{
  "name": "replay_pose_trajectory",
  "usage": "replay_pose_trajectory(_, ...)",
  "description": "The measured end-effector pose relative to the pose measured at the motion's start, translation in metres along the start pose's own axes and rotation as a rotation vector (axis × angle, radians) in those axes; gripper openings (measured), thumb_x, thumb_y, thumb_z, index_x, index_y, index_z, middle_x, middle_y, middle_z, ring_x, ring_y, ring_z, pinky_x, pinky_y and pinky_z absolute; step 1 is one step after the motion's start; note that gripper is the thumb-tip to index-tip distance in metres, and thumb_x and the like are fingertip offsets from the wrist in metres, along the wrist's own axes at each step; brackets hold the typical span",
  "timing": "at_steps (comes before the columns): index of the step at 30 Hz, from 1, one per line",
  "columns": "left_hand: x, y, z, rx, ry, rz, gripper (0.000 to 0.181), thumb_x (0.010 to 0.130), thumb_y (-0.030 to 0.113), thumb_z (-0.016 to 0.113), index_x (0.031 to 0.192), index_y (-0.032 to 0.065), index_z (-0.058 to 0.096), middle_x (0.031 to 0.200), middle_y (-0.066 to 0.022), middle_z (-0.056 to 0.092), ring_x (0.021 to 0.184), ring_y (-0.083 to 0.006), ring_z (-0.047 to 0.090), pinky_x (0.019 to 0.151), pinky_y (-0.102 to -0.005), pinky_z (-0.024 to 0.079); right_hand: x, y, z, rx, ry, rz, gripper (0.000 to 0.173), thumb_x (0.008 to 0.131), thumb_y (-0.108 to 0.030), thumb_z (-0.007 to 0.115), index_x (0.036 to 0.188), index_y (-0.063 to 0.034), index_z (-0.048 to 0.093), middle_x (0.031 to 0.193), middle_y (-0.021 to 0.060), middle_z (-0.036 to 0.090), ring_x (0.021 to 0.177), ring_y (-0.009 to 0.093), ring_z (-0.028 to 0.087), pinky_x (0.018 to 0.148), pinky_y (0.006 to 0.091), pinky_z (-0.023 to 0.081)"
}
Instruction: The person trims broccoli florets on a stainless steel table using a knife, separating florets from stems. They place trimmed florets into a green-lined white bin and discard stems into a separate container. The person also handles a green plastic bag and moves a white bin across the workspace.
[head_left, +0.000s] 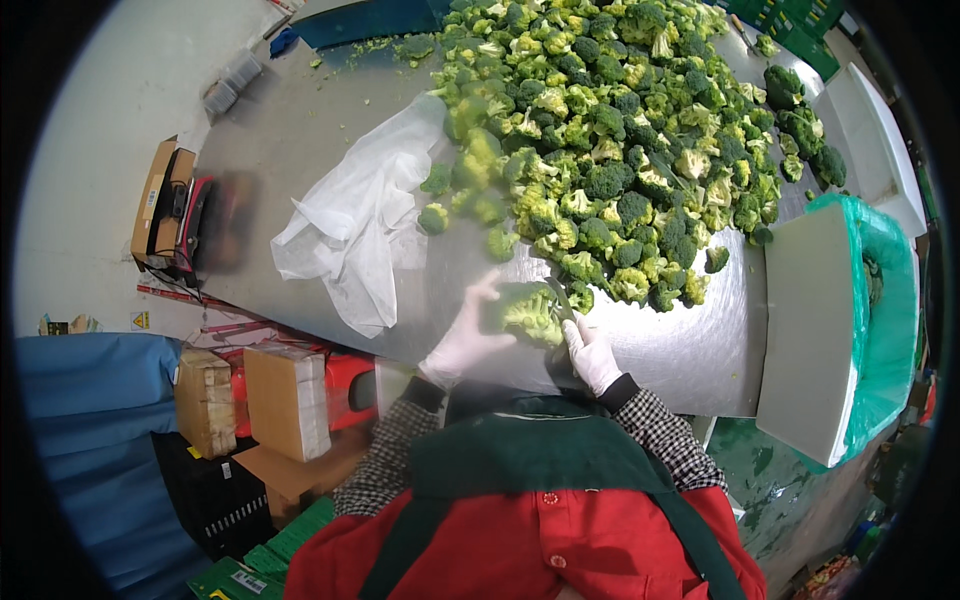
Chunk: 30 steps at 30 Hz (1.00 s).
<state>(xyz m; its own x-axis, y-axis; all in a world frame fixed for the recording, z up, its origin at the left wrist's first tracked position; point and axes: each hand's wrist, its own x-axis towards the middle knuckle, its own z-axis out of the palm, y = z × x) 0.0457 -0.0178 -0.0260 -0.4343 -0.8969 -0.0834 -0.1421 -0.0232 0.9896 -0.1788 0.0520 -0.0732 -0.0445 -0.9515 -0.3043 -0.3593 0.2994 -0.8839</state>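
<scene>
Near the front edge of the steel table, my gloved left hand (470, 335) is spread beside a large broccoli head (531, 313), its cut stems facing up; blur hides whether the fingers touch it. My gloved right hand (592, 351) grips a knife (559, 297), whose blade lies along the right side of that head. Just beyond the blade rests a small floret (580, 297). A big heap of broccoli florets (607, 180) spreads from there to the far side of the table.
A crumpled white sheet (360, 225) lies left of the heap. To the right stands a white foam box (806, 330) with a green plastic liner (885, 360). Whole broccoli heads (804, 131) and another knife (742, 31) lie at the far right. Cardboard boxes (285, 401) stand below left.
</scene>
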Motion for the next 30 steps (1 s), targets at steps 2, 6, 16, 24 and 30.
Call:
replay_pose_trajectory(2,-0.008,0.019,-0.006,-0.043,-0.107,-0.111,0.055,0.074,-0.004,0.075,0.111,0.0112,0.037,0.149,-0.0161,0.03,0.138,-0.0236,0.03,0.112,-0.036,0.027,-0.007,-0.01,-0.004,-0.098,0.012,-0.08,0.032,0.097,-0.019,0.051,0.126,-0.0072,0.056,0.106,0.0248,0.065,0.097,0.039,0.064,0.086,0.0428,0.05)
replay_pose_trajectory(6,-0.006,0.008,-0.002,0.04,0.044,-0.151,0.056,0.081,0.002,0.072,0.127,0.0069,0.04,0.146,-0.0121,0.037,0.137,-0.0208,0.032,0.112,-0.0334,0.026,-0.013,-0.02,-0.006,-0.313,0.053,-0.218,0.027,0.093,-0.015,0.055,0.119,-0.0092,0.055,0.099,0.0208,0.067,0.093,0.035,0.065,0.08,0.0438,0.051)
replay_pose_trajectory(16,-0.001,0.026,0.007,0.231,0.073,-0.079,0.056,0.08,0.01,0.074,0.132,0.0053,0.052,0.132,-0.0085,0.054,0.126,-0.0179,0.048,0.106,-0.0299,0.036,-0.034,-0.025,-0.03,-0.705,-0.062,-0.425,0.029,0.073,-0.008,0.063,0.099,-0.0074,0.051,0.076,0.0132,0.064,0.07,0.033,0.066,0.06,0.0436,0.051)
replay_pose_trajectory(24,-0.002,0.027,0.012,0.357,0.08,0.042,0.054,0.078,0.012,0.076,0.127,0.0068,0.056,0.125,-0.0092,0.058,0.119,-0.0201,0.054,0.101,-0.0308,0.041,-0.032,-0.02,-0.028,-0.753,-0.175,-0.299,0.024,0.076,-0.009,0.061,0.097,-0.0057,0.05,0.08,0.0167,0.066,0.07,0.035,0.066,0.062,0.0452,0.051)
replay_pose_trajectory(30,-0.003,0.025,0.014,0.377,0.09,0.061,0.055,0.076,0.011,0.077,0.127,0.0062,0.056,0.125,-0.0094,0.059,0.119,-0.0197,0.054,0.101,-0.0306,0.042,-0.03,-0.015,-0.02,-0.805,-0.122,-0.277,0.02,0.081,-0.01,0.056,0.099,-0.0039,0.051,0.079,0.0183,0.067,0.073,0.036,0.067,0.065,0.0458,0.052)
